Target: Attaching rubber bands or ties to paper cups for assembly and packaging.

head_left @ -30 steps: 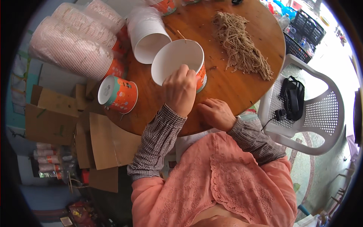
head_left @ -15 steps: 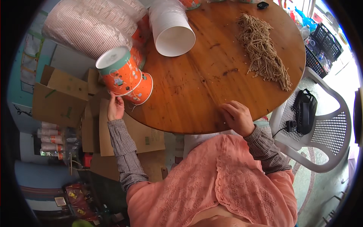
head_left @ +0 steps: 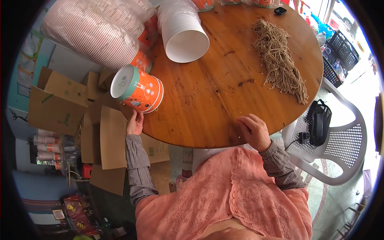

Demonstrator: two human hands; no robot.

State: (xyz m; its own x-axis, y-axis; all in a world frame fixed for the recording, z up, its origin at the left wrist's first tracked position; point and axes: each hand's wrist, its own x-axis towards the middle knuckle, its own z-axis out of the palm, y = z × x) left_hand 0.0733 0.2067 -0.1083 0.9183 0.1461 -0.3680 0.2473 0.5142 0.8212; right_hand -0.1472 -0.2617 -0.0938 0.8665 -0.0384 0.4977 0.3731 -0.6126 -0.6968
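At the table's left edge, orange and green paper buckets lie on their side, one nested in another, with a white base facing left. My left hand pinches them at the lower rim, where a thin pale cord shows. My right hand rests by the near edge of the table, fingers curled in; whether anything is between them is hidden. Beyond the buckets lies a stack of white paper buckets in clear plastic, open end toward me. A bundle of tan cords is spread on the table's right side.
Long plastic-wrapped stacks of paper buckets fill the far left of the round wooden table. Cardboard boxes stand below its left edge. On the right, a grey plastic chair holds a black bag.
The upper orange bucket has slid farther into the lower one, so the two now sit closely nested. My left hand keeps hold at the rim; my right hand has hardly moved.
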